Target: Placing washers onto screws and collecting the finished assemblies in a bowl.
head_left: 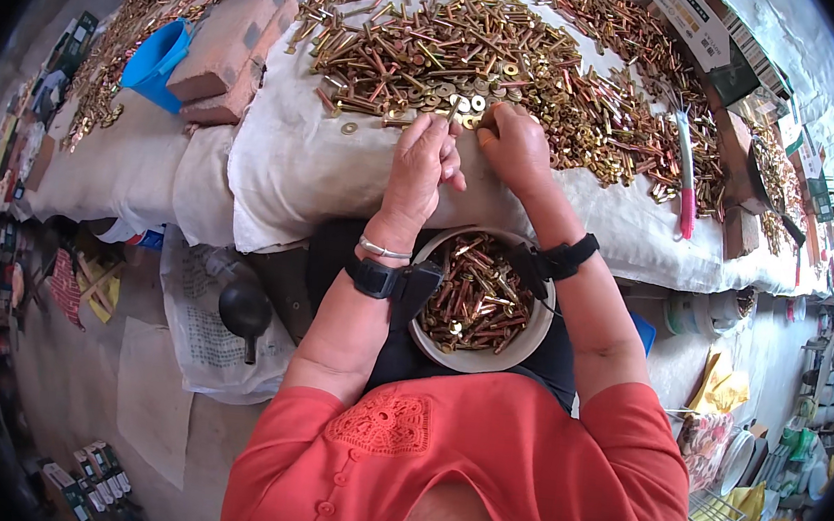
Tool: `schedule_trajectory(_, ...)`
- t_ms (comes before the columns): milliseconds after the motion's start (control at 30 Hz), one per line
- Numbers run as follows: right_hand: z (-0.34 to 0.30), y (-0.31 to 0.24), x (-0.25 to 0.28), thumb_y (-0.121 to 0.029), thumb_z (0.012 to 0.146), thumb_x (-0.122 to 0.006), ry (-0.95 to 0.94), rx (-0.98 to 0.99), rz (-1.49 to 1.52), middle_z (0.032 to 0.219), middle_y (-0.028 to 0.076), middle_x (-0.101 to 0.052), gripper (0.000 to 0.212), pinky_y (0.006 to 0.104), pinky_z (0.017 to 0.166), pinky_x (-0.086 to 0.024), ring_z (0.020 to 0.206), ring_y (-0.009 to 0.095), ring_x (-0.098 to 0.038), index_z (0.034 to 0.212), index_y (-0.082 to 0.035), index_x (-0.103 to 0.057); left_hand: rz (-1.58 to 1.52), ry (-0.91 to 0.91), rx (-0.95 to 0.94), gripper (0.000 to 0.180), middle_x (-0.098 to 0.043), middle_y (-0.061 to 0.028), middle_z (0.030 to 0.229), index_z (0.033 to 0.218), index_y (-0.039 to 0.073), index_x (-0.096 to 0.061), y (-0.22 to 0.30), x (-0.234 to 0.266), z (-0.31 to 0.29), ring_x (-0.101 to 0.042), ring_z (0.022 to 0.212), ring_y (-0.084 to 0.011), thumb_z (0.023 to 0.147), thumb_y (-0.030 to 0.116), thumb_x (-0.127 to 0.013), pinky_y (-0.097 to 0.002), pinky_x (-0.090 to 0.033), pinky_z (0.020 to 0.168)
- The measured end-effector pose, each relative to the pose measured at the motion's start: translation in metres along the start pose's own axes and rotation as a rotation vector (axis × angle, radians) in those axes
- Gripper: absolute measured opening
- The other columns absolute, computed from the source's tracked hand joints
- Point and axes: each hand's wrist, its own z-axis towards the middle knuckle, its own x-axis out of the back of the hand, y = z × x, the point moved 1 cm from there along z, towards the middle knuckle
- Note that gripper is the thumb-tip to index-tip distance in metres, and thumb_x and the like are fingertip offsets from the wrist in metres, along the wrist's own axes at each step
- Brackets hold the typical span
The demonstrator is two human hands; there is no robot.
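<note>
At the front edge of a cloth-covered table, my left hand (424, 162) is closed with a brass-coloured bolt (454, 111) pinched upright between thumb and fingertips. Just to its right, my right hand (516, 148) has its fingers curled together at the edge of the pile. What those fingers hold, if anything, is hidden. Flat washers (471, 121) lie behind and between the hands. Beyond them spreads a large heap of loose bolts (435, 49), with many small nuts (587, 136) at its right side. A round pale bucket (419, 330) of bolts rests in my lap, below my wrists.
Red bricks (217, 69) edge the heap on the left, beside a blue plastic container (155, 57). A brush-like bundle with a pink end (686, 210) lies on the right. More bricks (740, 234) and cardboard boxes (697, 27) border the far right. The white cloth (291, 175) overhangs the table's front.
</note>
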Motion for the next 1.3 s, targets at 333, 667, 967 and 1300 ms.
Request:
schedule_trajectory(333,-0.019,-0.012,0.037,-0.006,0.083,-0.059,-0.227,-0.417,1.464,0.074,0.000,-0.055,0.017,0.0230,0.052,-0.046,0.058,0.007,-0.049,0.100,-0.001,-0.059,0.429,-0.057,-0.005,0.025,-0.042,0.0033,0.067,0.085,0.005,-0.051,-0.007,-0.013,-0.008,-0.038,0.051,-0.0044,0.097,0.026,-0.047,-0.0229,-0.042,0.041)
schedule_trajectory(667,-0.045,-0.015,0.037,-0.021,0.085,-0.067,-0.242,-0.351,1.154,0.081,0.005,-0.061,0.026,0.0231,0.053,-0.046,0.063,0.010,-0.056,0.093,0.003,-0.061,0.145,-0.075,0.027,0.021,-0.044,0.0029,0.063,0.083,0.006,-0.052,-0.023,-0.026,-0.011,-0.037,0.048,-0.0046,0.095,0.022,-0.046,-0.0233,-0.041,0.040)
schedule_trajectory(967,-0.037,0.108,0.106,-0.024,0.085,-0.060,0.352,-0.251,-0.115,0.085,0.018,-0.066,0.021,0.0428,0.075,-0.049,0.083,0.034,-0.063,0.093,-0.006,-0.066,0.175,-0.104,0.091,0.022,-0.042,-0.0001,0.073,0.092,0.003,-0.051,-0.026,-0.020,-0.004,-0.039,0.053,-0.0052,0.095,0.025,-0.052,-0.0250,-0.045,0.039)
schedule_trajectory(1300,-0.028,0.144,0.132,-0.031,0.079,-0.063,0.108,-0.725,-0.502,0.099,0.017,-0.064,0.027,0.0463,0.084,-0.047,0.098,0.036,-0.061,0.096,-0.010,-0.058,0.202,-0.123,0.097,0.023,-0.046,-0.0021,0.081,0.094,0.001,-0.053,-0.029,-0.022,-0.006,-0.039,0.052,-0.0054,0.095,0.024,-0.052,-0.0250,-0.045,0.039)
